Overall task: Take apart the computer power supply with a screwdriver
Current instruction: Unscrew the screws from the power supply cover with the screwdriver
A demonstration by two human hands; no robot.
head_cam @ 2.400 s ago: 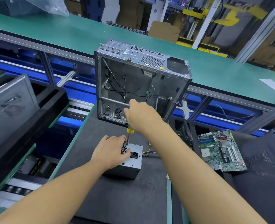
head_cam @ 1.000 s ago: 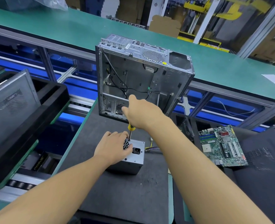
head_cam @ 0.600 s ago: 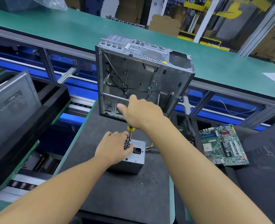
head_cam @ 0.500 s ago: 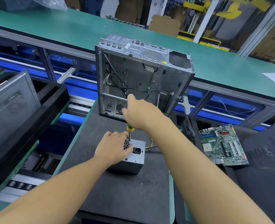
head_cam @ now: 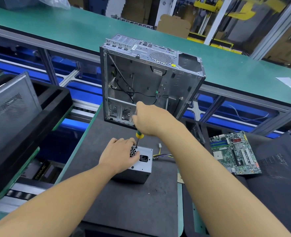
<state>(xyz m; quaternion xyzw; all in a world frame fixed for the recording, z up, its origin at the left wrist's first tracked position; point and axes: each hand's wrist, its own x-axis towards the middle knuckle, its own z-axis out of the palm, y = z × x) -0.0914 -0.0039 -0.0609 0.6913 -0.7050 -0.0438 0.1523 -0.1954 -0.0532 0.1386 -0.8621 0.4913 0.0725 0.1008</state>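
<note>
At the vented corner of the power supply [head_cam: 141, 166], right hand [head_cam: 151, 120] fingers curl round the screwdriver [head_cam: 138, 135] handle, tip down on that corner; left hand [head_cam: 119, 154] grips the unit's left side. Unit sits on the dark mat [head_cam: 132, 202], near the open case [head_cam: 146, 79]; motherboard [head_cam: 233, 153] lies to the right.

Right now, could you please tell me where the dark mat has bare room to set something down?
Bare mat lies between the power supply and the mat's near edge, and also left of the power supply. Crowded: wires at its right, the right hand and screwdriver between it and the computer case.
</note>
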